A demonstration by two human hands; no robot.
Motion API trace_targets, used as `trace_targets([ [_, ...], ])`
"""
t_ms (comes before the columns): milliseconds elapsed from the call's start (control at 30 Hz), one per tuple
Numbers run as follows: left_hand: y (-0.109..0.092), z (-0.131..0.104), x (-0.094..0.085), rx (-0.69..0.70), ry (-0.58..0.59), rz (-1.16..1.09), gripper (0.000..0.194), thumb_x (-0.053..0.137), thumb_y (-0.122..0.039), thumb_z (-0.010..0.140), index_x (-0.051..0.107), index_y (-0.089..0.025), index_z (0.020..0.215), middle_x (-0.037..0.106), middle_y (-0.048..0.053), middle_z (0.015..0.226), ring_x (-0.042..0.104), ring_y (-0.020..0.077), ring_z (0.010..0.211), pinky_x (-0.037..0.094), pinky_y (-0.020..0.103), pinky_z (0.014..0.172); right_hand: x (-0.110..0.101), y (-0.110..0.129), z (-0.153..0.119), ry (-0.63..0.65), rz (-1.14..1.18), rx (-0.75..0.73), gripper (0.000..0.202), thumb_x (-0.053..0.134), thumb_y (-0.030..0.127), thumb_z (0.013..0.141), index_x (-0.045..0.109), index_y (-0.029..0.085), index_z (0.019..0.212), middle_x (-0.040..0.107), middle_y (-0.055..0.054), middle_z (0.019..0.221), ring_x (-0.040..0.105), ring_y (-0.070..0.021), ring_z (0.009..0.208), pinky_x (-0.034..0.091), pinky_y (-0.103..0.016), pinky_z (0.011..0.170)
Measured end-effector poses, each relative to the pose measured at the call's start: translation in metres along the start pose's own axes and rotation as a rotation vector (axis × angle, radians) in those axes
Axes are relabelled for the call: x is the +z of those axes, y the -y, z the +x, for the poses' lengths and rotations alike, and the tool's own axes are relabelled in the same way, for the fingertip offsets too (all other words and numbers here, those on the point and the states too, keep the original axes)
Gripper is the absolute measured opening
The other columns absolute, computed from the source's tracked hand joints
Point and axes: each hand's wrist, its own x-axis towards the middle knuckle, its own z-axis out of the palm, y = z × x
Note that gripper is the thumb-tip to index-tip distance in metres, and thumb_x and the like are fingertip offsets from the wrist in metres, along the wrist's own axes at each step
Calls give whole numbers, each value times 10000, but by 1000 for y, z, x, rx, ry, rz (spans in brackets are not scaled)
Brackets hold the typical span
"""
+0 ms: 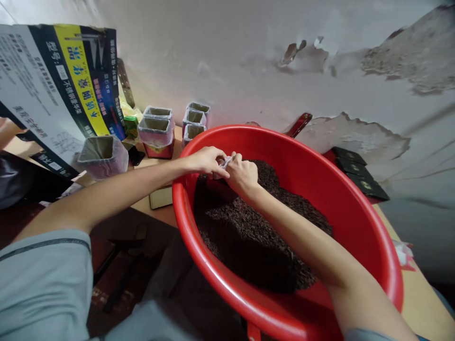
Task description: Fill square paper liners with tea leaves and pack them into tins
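Observation:
Over the far left part of a large red basin (369,222), both of my hands work close together on a small clear plastic bag (225,162). My left hand (209,161) curves its thumb and fingers around one side of the bag. My right hand (243,174) is closed, gripping the bag's other side. Most of the bag is hidden by my fingers. Beneath my hands, dark loose leaves (256,227), which look like tea, cover the basin's floor. An open tin (103,161) lined with clear plastic stands left of the basin, beyond my left forearm.
Several plastic-lined tins (155,135) stand along the wall behind my left arm. A large printed cardboard panel (67,85) leans at the left, near another person's arm (7,132). Black boxes (355,168) sit right of the basin. The peeling wall (227,66) closes off the back.

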Motion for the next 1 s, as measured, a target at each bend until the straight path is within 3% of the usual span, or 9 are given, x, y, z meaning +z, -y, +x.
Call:
trace_targets([
  [133,0,6,-8,58,-18,-49,335,787,-57,649,701,-137,962,697,-17,697,649,137,590,501,261,595,4,1,3,-39,32,31,535,270,196,1054,340,-19,1539,663,-256,1154,736,-273,920,530,-328,716],
  [267,-1,11,-3,11,3,-108,180,667,18,663,655,-141,747,657,-27,603,589,104,516,458,234,537,8,3,4,-93,67,23,478,336,215,1043,444,17,1464,707,-228,1100,738,-294,930,518,-329,717],
  [433,-6,17,3,13,-91,-158,187,627,19,671,601,-161,627,583,-54,538,522,85,486,419,226,508,4,-3,9,-120,230,34,386,544,293,977,586,66,1287,723,-206,1111,719,-295,953,504,-346,757],
  [500,-10,19,-1,89,-61,-21,182,615,12,665,623,-166,625,585,-53,533,543,96,505,432,235,536,-1,-18,13,-69,408,-50,347,659,335,905,650,87,1146,734,-179,1081,705,-278,949,504,-336,762],
  [633,-21,21,-10,328,-22,415,201,658,-10,649,709,-202,678,677,-28,649,641,145,654,476,279,671,-16,-66,27,331,862,-362,338,731,355,809,691,157,1080,752,-85,1015,673,-186,808,507,-282,669],
  [700,-28,20,-10,435,8,573,233,651,3,650,703,-224,636,722,-7,744,675,173,761,487,306,763,-20,-86,36,431,928,-429,355,750,373,767,711,177,1060,750,-61,975,649,-171,765,502,-280,644],
  [800,-34,19,-7,531,71,670,247,619,-25,726,661,-241,613,752,19,885,688,201,915,486,348,908,-17,-95,52,382,875,-445,316,812,355,669,734,182,922,725,-22,851,626,-176,759,502,-292,677],
  [900,-32,22,-9,691,216,688,282,555,-101,862,619,-252,633,743,44,945,657,210,1028,419,385,1075,-5,-86,69,346,736,-452,297,856,325,590,728,173,811,672,3,732,607,-180,726,500,-290,660],
  [1000,-28,30,-14,823,355,664,277,532,-166,912,608,-270,667,720,50,980,619,214,1085,346,385,1162,10,-76,83,200,560,-488,276,813,334,670,747,179,889,676,-9,759,633,-188,745,530,-294,661],
])
